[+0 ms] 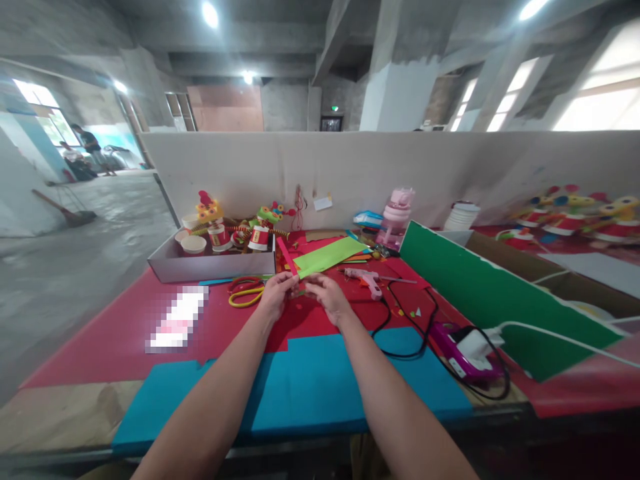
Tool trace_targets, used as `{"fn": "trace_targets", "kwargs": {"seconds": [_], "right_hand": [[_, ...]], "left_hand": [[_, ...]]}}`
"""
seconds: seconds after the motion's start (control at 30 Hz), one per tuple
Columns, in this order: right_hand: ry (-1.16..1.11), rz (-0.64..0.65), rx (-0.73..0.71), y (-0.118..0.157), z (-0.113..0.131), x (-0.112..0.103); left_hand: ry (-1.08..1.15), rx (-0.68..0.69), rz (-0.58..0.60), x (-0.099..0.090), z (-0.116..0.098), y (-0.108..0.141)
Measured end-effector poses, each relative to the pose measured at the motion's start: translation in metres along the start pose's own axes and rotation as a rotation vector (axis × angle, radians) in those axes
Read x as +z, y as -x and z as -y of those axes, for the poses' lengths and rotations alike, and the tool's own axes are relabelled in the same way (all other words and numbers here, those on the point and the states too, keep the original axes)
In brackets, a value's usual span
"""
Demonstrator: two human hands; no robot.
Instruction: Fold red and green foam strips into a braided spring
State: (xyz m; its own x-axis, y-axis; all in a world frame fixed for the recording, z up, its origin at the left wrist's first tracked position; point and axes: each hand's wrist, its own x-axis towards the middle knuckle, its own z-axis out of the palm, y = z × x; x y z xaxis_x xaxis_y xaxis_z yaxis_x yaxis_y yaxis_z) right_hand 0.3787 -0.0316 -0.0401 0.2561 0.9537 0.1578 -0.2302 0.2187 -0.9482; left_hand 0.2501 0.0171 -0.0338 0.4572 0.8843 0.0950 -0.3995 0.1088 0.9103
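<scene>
My left hand pinches the lower end of a narrow pink paper strip, which points up and away. Close beside it, my right hand has its fingers curled inward toward the left fingertips. Whatever sits between the right fingers is too small to make out; a bit of green shows there. Just beyond both hands lies a long lime-green paper sheet on the red tabletop. Yellow-handled scissors rest left of my left hand. A pink hot glue gun lies right of my right hand.
A grey box with paper cups and finished paper-cup figures stands back left. On the right are a green panel, a purple power strip and black cord. Blue sheets cover the front edge. A pink bottle stands behind.
</scene>
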Motion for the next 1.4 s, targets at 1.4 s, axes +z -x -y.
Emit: {"fn": "trace_targets", "kwargs": {"seconds": [1.4], "right_hand": [[-0.032, -0.697, -0.291, -0.014, 0.014, -0.04]], "left_hand": [[-0.283, 0.034, 0.105, -0.004, 0.001, 0.0]]}}
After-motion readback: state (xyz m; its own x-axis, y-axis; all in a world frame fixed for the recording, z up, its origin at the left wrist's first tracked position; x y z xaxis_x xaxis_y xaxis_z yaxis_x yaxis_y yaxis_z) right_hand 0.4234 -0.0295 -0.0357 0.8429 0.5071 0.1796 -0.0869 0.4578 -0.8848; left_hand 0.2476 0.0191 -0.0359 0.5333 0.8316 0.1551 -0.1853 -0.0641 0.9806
